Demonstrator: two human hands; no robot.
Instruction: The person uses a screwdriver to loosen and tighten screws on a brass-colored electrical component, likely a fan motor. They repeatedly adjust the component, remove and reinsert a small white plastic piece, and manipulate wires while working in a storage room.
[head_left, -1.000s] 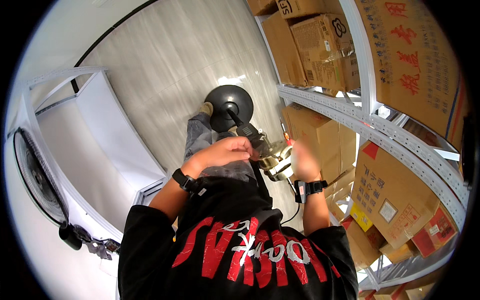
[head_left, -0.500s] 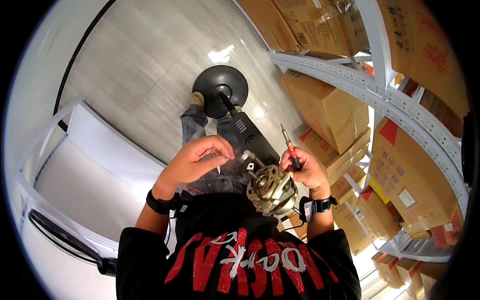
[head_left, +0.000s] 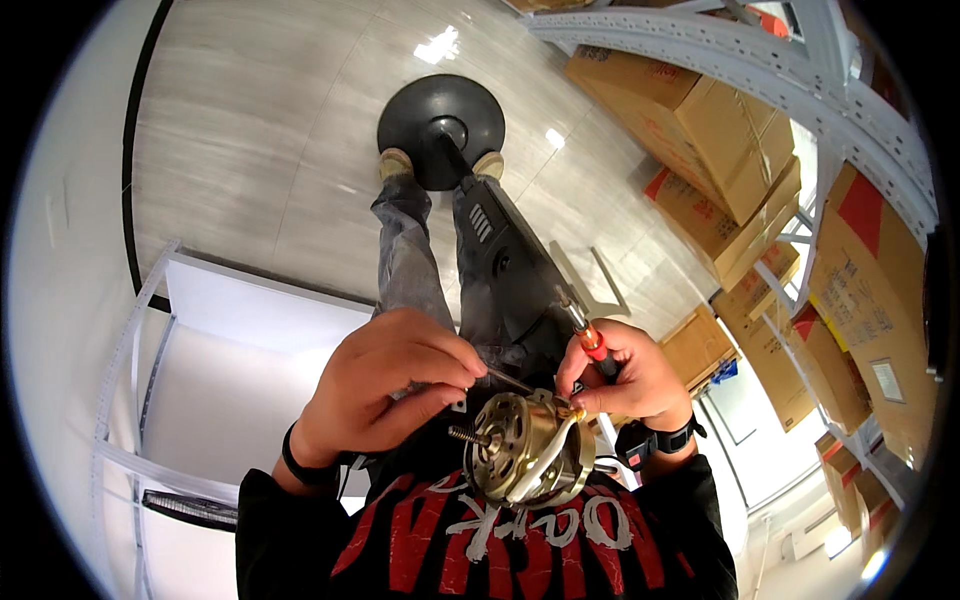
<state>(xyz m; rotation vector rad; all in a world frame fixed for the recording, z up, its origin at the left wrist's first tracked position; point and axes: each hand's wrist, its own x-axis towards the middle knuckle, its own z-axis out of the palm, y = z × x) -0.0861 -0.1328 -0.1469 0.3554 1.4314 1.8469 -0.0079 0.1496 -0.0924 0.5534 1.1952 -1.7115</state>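
A bronze-coloured fan motor (head_left: 500,440) with a threaded shaft and a pale curved lever is in front of my chest, at the top of a black stand. My right hand (head_left: 635,375) holds a screwdriver (head_left: 592,342) with a red and black grip, its tip pointing away from me. The thumb and fingertips of that hand touch the motor's right side. My left hand (head_left: 385,385) is closed in a pinch beside the motor. What lies between its fingertips is too small to make out. A thin metal rod (head_left: 510,379) runs from near those fingertips to the motor.
The stand's black column (head_left: 505,265) slopes down between my legs to a round black base (head_left: 440,110) at my feet. Cardboard boxes (head_left: 690,130) fill grey metal shelving (head_left: 700,45) on the right. A white shelf unit (head_left: 250,300) stands at left.
My left hand has moved in toward the motor. The motor has turned and sits nearer my chest, and my right fingertips now touch it. The screwdriver has stayed in my right hand.
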